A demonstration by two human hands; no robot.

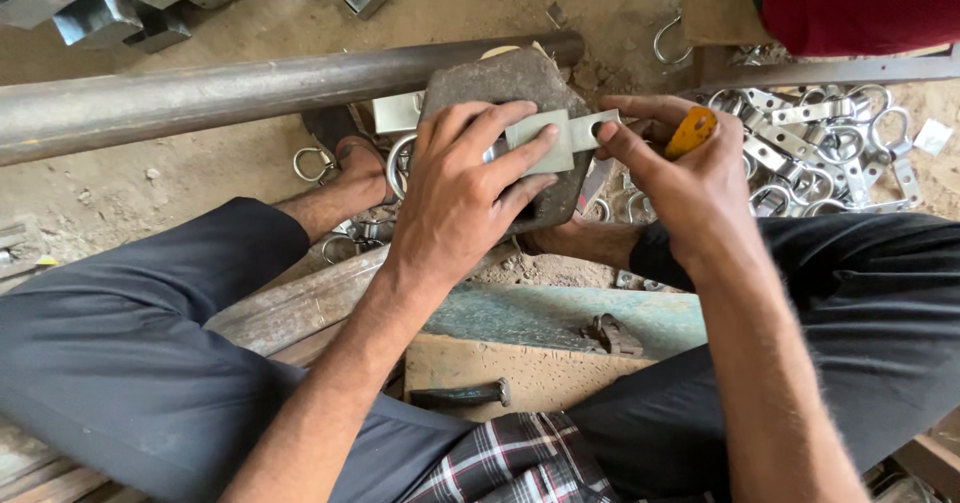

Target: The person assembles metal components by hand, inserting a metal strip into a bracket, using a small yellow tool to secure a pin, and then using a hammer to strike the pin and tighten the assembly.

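Nearest the camera, a plaid cloth (520,458) lies at the person's lap between two dark-trousered legs (130,353). Just beyond it a dark metal punch (462,395) rests on a worn wooden block (530,368) whose far part is painted a faded green, with a small rusty metal piece (612,335) on it.

Above that, the left hand (462,188) lies flat with fingers spread over a flat grey metal strip (552,141), pressing it down against a rough dark stone block (510,88). The strip juts out to the right past the stone, and a hole shows near that end. The right hand (675,178) is curled shut around a tool with an orange handle (692,131), its fingertips touching the strip's holed end.

A bare foot in a sandal (350,168) rests on the dirt floor (200,178) left of the stone, with metal rings (312,163) just beside it. To the right lies a heap of shiny metal clamps and rings (820,148).

Farther off, a long steel pipe (230,88) crosses the floor behind the stone. Folded sheet-metal pieces (100,8) sit at the far left, and someone's red garment (860,3) shows at the far right.
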